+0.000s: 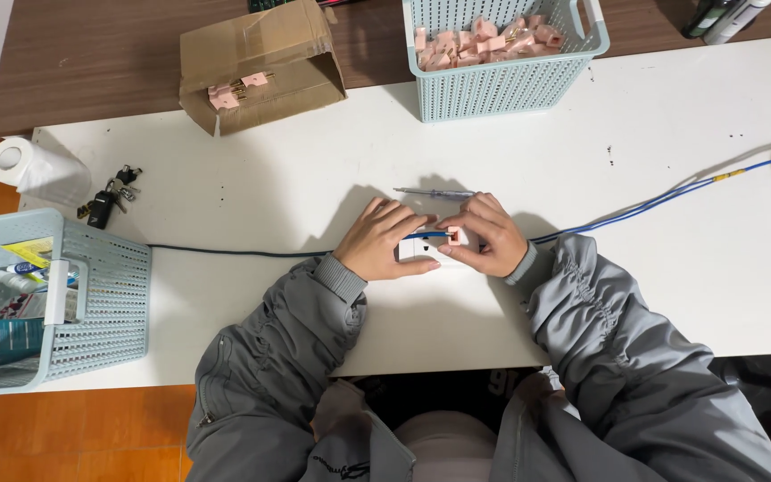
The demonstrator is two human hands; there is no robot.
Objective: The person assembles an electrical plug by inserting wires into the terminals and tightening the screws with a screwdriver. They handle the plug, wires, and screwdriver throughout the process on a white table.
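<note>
On the white table, both hands are meeting — left hand steadying the blue cable, running left-right, while right hand is pinching the small pink connector at its end.

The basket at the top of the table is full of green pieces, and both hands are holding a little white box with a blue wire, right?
Not quite. In the head view the pieces in the top basket are pink, not green. The rest holds: the left hand and right hand hold a small white box with a blue wire.
</note>
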